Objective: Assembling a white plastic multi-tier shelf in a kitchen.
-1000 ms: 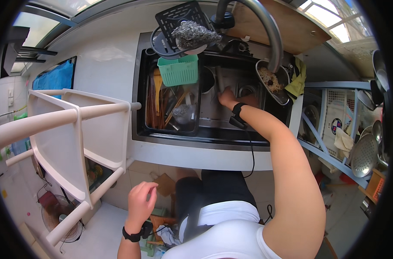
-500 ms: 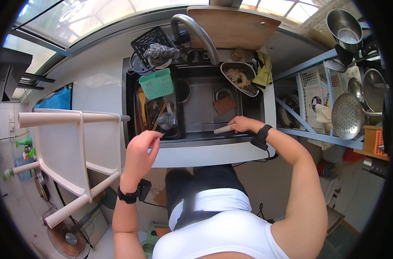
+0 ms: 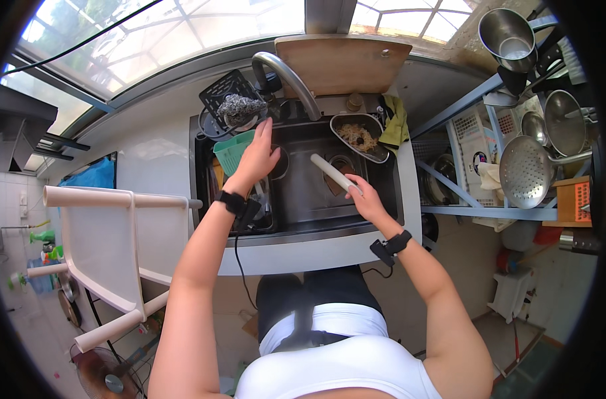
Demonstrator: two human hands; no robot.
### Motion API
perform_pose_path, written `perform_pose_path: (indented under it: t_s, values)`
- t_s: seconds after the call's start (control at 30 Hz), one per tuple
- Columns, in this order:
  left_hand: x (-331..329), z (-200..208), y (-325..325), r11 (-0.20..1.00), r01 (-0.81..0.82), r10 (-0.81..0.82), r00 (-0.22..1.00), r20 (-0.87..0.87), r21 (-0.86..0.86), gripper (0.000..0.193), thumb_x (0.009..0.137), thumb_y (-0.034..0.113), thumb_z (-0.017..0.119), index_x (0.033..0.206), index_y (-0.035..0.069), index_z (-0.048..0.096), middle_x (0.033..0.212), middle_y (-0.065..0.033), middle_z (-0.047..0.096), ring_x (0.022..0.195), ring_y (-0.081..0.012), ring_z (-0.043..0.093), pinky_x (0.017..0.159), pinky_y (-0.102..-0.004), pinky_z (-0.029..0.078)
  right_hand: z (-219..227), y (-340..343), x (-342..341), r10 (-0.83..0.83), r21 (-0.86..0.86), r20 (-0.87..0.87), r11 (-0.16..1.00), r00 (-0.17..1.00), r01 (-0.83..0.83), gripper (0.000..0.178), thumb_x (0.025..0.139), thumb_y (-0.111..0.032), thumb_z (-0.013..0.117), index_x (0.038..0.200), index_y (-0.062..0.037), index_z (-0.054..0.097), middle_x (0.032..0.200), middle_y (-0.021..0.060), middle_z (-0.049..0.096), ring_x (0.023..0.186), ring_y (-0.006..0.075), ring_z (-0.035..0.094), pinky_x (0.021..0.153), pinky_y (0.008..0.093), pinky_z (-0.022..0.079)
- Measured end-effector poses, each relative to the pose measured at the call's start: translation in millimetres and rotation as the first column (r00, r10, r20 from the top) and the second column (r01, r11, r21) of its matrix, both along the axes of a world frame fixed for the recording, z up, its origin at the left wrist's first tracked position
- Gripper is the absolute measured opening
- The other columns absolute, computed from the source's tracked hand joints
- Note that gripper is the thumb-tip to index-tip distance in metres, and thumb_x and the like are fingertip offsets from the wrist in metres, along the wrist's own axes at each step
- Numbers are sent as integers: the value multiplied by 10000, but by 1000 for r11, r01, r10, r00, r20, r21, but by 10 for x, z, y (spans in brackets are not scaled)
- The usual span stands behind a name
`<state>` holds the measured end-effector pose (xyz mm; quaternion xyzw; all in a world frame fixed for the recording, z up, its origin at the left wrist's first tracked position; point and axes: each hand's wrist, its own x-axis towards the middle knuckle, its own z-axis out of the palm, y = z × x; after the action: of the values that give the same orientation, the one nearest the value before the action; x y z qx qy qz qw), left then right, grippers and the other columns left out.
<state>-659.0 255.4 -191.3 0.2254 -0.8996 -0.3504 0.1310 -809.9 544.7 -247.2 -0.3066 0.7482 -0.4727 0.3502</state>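
Note:
My right hand (image 3: 365, 199) grips the lower end of a pale, straight, rod-like stick (image 3: 331, 169), tilted up and to the left over the sink (image 3: 296, 203). Whether it is a rolling pin or something else, I cannot tell. Reaching over the sink's left part, my left hand (image 3: 255, 159) has its fingers stretched out and holds nothing. It is beside a green plastic basket (image 3: 228, 154), partly hiding it, and just below a steel wool scrubber (image 3: 240, 109). The curved metal faucet (image 3: 293, 80) arches above. A brown flat pad (image 3: 332, 185) lies in the basin, partly behind the stick.
A metal strainer bowl (image 3: 359, 133) with food scraps sits at the sink's back right, beside a yellow-green cloth (image 3: 394, 122). A wooden board (image 3: 343, 63) leans behind. Pots and a perforated ladle (image 3: 526, 171) hang at right; a white-railed rack (image 3: 97, 199) stands left.
My left hand has moved forward from the sink's front edge to the green basket, fingers extending. My right hand has lifted the stick, turning its free end up and away from me.

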Motion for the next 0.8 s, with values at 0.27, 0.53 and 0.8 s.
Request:
perform_pose_path:
  t_s: [0.27,0.53,0.8]
  values:
    - [-625,-405,-385,992,-58,61,998,-29,115,767,825,92,627,1497,39,263,1426,-255,444,902,-336,642,825,-384,508,100,-207,202,-184,-161,-70,972,980,171,365,927,-214,626,1243,-33,594,930,144,705,813,203,679,750,313,511]
    - [-538,-471,-242,976,14,-15,1000,1,217,810,807,74,631,1518,87,243,1448,-231,436,796,-285,640,752,-367,518,191,-345,133,-222,-184,-203,965,954,185,378,893,-208,676,1226,-35,631,953,177,699,757,227,665,718,316,506]
    - [-443,-548,-84,991,-30,43,994,-99,133,817,817,47,623,1511,-6,196,1523,-261,287,827,-282,627,755,-355,520,185,-600,79,-209,-154,-177,971,962,183,372,882,-167,689,1220,-20,637,961,160,707,789,201,669,739,304,511]
